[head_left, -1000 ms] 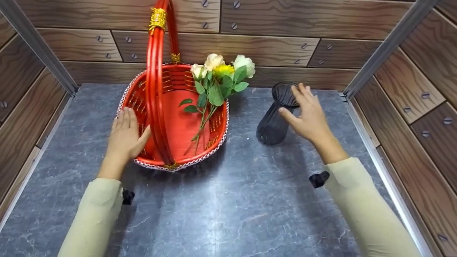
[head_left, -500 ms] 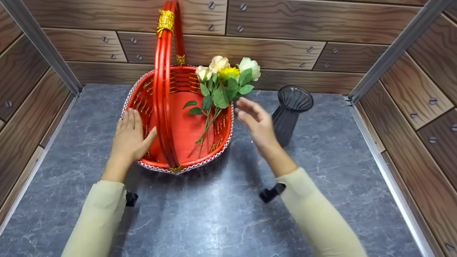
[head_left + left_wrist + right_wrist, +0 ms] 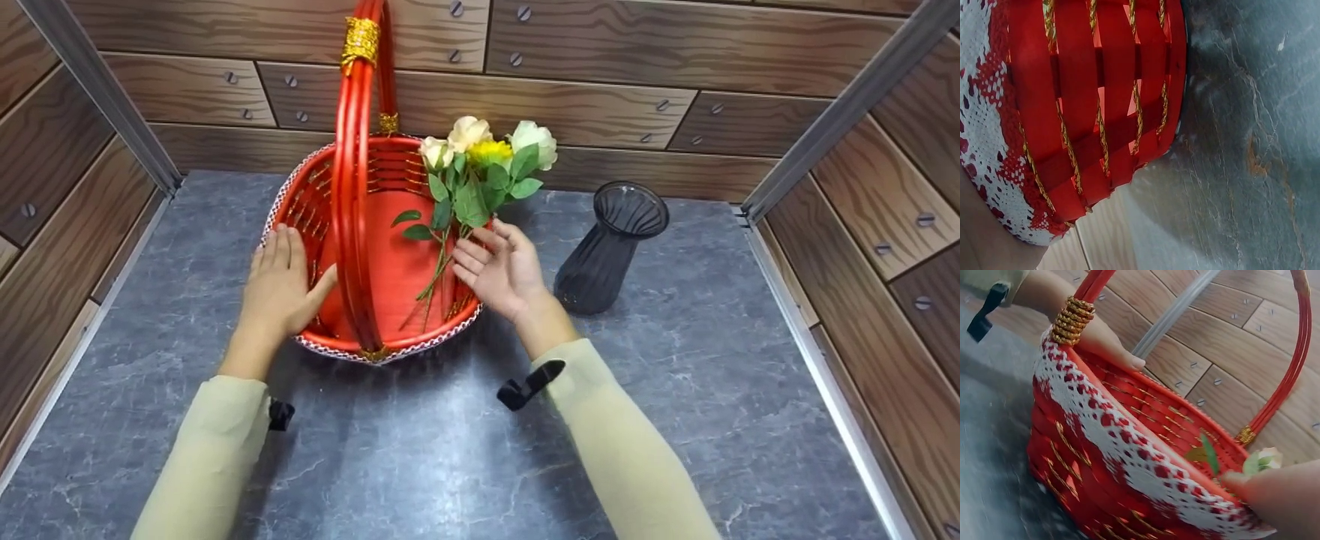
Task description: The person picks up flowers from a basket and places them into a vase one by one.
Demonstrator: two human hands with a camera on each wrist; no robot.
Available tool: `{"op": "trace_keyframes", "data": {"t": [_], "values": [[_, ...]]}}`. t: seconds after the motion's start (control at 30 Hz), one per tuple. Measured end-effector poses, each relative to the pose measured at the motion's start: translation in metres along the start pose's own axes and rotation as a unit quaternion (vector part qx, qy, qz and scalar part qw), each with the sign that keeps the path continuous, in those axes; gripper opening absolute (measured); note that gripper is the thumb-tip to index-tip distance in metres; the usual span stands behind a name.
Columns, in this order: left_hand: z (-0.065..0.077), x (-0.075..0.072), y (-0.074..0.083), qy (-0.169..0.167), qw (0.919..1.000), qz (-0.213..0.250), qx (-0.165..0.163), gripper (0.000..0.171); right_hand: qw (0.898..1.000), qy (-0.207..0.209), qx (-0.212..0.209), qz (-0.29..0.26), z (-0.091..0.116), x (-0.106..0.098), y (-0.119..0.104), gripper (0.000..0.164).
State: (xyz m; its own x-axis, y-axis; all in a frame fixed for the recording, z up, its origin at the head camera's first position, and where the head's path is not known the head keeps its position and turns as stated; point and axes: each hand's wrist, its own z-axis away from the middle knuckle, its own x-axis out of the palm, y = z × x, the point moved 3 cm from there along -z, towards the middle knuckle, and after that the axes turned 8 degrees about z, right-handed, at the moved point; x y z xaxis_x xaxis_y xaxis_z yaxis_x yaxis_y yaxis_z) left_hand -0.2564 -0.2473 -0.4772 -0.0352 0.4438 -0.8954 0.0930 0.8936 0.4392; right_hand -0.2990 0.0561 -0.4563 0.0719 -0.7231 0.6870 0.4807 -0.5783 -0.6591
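Note:
A red woven basket (image 3: pixel 394 255) with a tall arched handle and lace trim stands on the grey floor. My left hand (image 3: pixel 279 289) rests on its left rim, fingers straight and thumb spread inside the rim. Artificial flowers (image 3: pixel 491 154), cream, white and yellow with green leaves, lean over the far right rim, their stems down inside. Over the right rim reaches my right hand (image 3: pixel 504 271), palm upward, fingers loosely extended beside the stems; it does not grip them. In the right wrist view, a hand (image 3: pixel 1292 492) covers part of the rim, close to a leaf (image 3: pixel 1210 454).
A dark, ribbed glass vase (image 3: pixel 604 259) stands upright right of the basket, close to my right wrist. Wood-patterned walls (image 3: pixel 570 105) enclose the back and sides, with metal posts (image 3: pixel 832 105) at the corners. The high basket handle (image 3: pixel 352 210) arches between my hands.
My right hand has left the vase's rim and moved left to the flower stems at the basket. My left hand stays on the basket rim. The view has shifted slightly.

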Motion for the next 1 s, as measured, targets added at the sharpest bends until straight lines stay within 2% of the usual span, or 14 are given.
{"op": "trace_keyframes", "data": {"t": [0.13, 0.37, 0.8, 1.0], "values": [[0.000, -0.001, -0.001, 0.001, 1.0000, -0.002, -0.002, 0.095, 0.999, 0.036, 0.013, -0.001, -0.012, 0.005, 0.009, 0.079], [-0.001, 0.004, 0.000, -0.013, 0.9999, -0.005, -0.002, 0.096, 0.998, 0.063, 0.014, -0.019, -0.024, 0.009, 0.021, 0.078], [0.001, -0.002, -0.002, -0.003, 1.0000, -0.004, -0.002, 0.094, 0.998, 0.054, 0.020, -0.028, -0.030, 0.013, 0.024, 0.081], [0.000, 0.000, -0.001, -0.010, 0.9999, -0.004, -0.005, 0.093, 0.998, 0.058, 0.020, -0.027, -0.028, 0.011, 0.024, 0.075]]}}
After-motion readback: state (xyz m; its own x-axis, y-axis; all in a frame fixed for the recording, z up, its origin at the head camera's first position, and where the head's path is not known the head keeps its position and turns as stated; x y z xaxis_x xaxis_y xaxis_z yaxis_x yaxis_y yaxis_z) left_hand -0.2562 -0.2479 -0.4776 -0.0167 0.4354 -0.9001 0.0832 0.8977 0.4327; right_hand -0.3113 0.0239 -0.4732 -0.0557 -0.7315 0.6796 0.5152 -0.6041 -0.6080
